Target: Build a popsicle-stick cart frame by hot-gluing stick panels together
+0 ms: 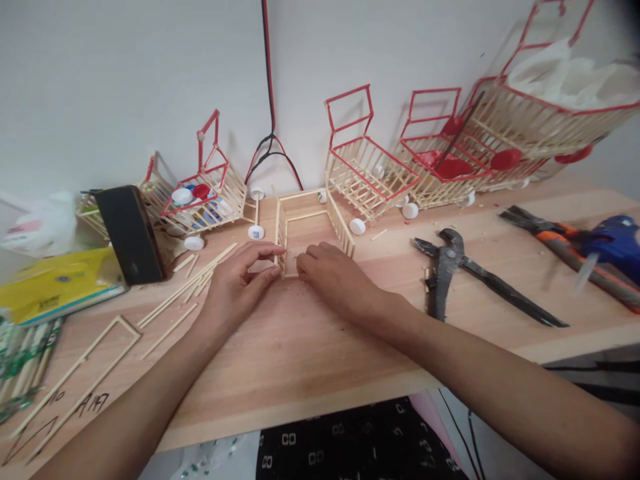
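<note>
A small box frame of thin wooden sticks (305, 196) stands on the wooden table, with slatted left and right walls and an open middle. At its front left corner, the thumb and forefinger of my left hand (235, 280) pinch the frame. My right hand (340, 280) has its fingers curled together at the low front bar, close to my left fingertips. What those right fingertips hold is hidden behind the hand. Loose wooden sticks (170, 297) lie left of my left hand. A long narrow stick frame (80, 360) lies flat near my left forearm.
Finished stick carts with red handles (370, 167) and white cap wheels line the wall. On the right lie black pliers (450, 257), orange-handled pliers (565, 247) and a blue glue gun (615, 243). A black phone (127, 233) stands beside a yellow packet (60, 283) on the left.
</note>
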A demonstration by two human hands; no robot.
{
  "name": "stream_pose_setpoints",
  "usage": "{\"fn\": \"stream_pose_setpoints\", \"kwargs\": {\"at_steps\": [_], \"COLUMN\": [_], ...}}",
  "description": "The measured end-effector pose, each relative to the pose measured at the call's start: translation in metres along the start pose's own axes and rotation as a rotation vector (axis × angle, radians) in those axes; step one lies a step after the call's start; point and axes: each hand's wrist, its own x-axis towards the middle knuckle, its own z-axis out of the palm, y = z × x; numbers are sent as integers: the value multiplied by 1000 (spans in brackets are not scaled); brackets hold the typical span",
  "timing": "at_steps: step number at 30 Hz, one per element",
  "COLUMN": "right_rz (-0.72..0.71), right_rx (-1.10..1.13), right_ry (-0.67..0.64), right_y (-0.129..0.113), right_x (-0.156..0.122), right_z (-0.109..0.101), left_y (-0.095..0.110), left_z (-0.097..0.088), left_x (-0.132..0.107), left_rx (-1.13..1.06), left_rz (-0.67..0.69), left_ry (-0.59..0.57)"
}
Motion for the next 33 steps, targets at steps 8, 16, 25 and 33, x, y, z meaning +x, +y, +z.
{"fn": "stream_pose_setpoints", "kwargs": {"at_steps": [8,16,25,33], "right_rz": [7,14,16,44], "right_rx": [0,-4,-5,27], "right_ry": [-19,-9,-10,-10], "right_y": [1,0,0,-1], "right_x": [1,1,2,2], "right_z": [0,2,2,0], "left_y": [-5,-6,-7,-8], "left_z": [0,2,0,2], "left_x": [-1,-1,0,0], "left_rx": [-51,-39,-42,-66], "left_rz": [-27,-26,-20,-19], "left_ry": [-29,-9,-37,-31]}}
